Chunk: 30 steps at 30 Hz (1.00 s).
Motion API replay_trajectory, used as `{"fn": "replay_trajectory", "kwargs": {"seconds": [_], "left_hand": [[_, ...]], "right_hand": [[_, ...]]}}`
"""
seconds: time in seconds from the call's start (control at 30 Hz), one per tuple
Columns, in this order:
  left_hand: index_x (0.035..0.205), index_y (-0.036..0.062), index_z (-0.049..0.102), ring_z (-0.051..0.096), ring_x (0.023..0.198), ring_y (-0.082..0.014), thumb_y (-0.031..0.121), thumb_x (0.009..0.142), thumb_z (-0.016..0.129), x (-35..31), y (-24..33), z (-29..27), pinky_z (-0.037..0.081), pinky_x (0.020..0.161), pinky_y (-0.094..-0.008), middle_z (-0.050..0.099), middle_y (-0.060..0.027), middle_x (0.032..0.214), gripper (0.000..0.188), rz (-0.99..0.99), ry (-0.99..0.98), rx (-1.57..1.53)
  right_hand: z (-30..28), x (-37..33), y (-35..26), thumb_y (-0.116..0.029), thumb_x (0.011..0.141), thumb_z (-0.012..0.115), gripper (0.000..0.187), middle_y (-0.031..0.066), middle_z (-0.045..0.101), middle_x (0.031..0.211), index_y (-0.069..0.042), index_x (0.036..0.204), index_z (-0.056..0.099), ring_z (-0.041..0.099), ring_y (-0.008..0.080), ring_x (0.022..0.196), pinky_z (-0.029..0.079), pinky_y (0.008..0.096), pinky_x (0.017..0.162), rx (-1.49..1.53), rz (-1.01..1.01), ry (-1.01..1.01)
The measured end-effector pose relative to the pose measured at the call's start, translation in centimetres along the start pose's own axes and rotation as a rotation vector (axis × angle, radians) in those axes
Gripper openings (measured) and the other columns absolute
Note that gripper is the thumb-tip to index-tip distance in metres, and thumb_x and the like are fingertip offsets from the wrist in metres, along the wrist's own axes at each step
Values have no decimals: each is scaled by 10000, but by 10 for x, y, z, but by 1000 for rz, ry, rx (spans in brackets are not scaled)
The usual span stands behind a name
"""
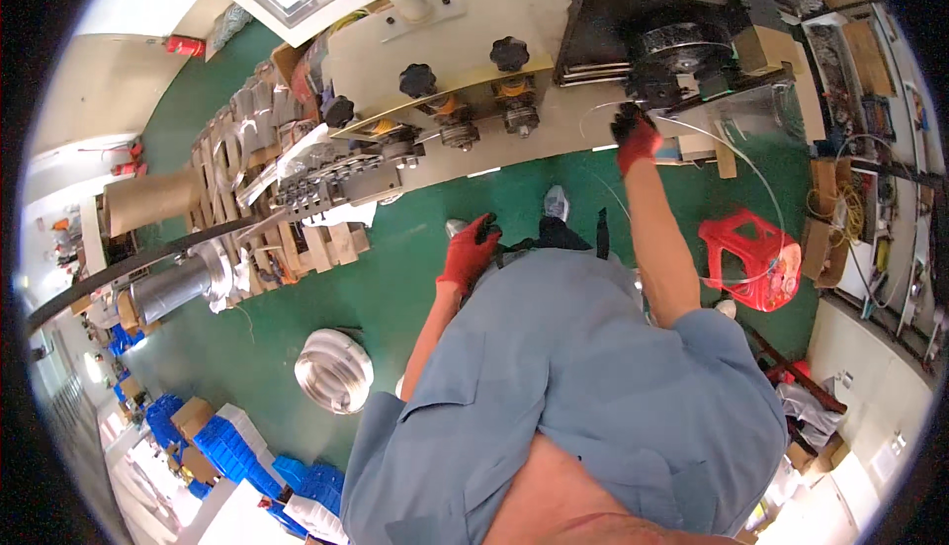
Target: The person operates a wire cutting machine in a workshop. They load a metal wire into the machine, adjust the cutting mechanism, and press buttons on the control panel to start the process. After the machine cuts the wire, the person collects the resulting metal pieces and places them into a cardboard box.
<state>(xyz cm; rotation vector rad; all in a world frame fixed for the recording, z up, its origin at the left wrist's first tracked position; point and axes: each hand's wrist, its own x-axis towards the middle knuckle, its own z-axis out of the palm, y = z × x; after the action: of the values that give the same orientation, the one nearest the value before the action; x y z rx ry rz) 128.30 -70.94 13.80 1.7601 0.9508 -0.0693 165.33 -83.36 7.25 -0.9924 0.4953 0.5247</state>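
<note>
Right hand (634, 137), in a red-and-black glove, reaches up and forward on a nearly straight arm to a thin clear wire (761, 189), fingers curled at the point where it meets the dark machine head (682, 51); whether they pinch it cannot be told. From there the wire loops out to the right over the red stool (749, 258). Left hand (469, 251), loosely curled and apparently empty, hangs low near the waist, well apart.

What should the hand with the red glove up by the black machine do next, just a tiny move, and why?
Probably draw the thin wire a little further toward the black machine. The right hand is up at the machine's edge, seemingly where the wire ends, and the wire hangs in a wide slack loop over the red stool. The left hand is low by the person's waist, away from the wire.
</note>
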Motion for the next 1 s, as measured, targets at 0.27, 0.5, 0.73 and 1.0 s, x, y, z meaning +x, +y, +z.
{"fn": "replay_trajectory", "kwargs": {"seconds": [0.27,0.5,0.73,1.0], "left_hand": [[1196,58,568,615,995,-331,281,829,612,40,26,-20,491,849,-392,638,-184,1072,432,170,-26,230],[1177,22,569,626,982,-311,265,842,603,70,59,-21,487,835,-379,645,-182,1062,416,162,18,144],[1218,64,543,599,1009,-238,291,886,580,107,55,10,476,865,-341,621,-104,1133,404,-166,-143,-663],[1130,49,537,555,1091,-301,371,936,506,157,108,80,465,935,-394,579,-154,1193,378,-375,-466,-1486]], "right_hand": [[-108,49,-97,-241,908,488,234,48,654,1044,-202,1105,608,658,235,914,534,394,612,-2325,-796,131],[-184,47,-236,-297,831,610,364,96,647,1095,-136,1156,592,654,284,961,556,434,660,-2760,-356,290],[-301,34,-367,-446,817,569,584,64,474,1356,-139,1309,495,443,225,1247,343,401,1022,-3047,-117,192],[-464,39,-512,-347,840,509,374,97,663,948,-95,1103,593,612,277,813,483,414,687,-3012,-349,220]]}}
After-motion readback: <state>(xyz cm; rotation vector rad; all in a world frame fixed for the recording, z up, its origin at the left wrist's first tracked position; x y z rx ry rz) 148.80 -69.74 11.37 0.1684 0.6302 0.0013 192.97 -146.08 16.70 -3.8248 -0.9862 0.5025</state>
